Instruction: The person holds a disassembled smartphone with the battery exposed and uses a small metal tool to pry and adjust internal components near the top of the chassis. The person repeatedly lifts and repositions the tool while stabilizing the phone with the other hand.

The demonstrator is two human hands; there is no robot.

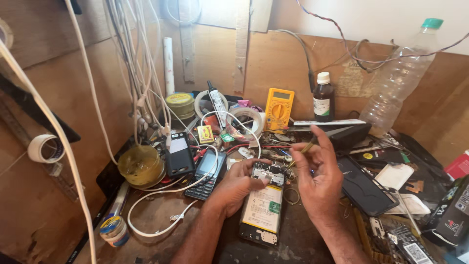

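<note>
At the far left a tape roll (43, 148) hangs by the white cables (141, 73); a yellow tub (141, 166) sits on the surface (161, 210), beside a dark phone (179, 155) and a keypad phone (207, 174); the left hand (237, 186) lies on the opened phone (263, 204), its fingers curled over the upper left edge and thumb pressed near the top, pinning it flat just in front of the person. That phone, back off, shows its battery and bare board; it looks light, stiff and fragile, best held by its side edges, clear of the exposed parts. The right hand (318, 176) hovers just beside it, fingers pinched shut on a thin tool (304, 148) angled toward the phone's top. Behind stand a yellow meter (278, 108) and brown bottle (323, 98); a black phone (360, 186) lies to the right; a clear bottle (401, 73) leans at the wall.
</note>
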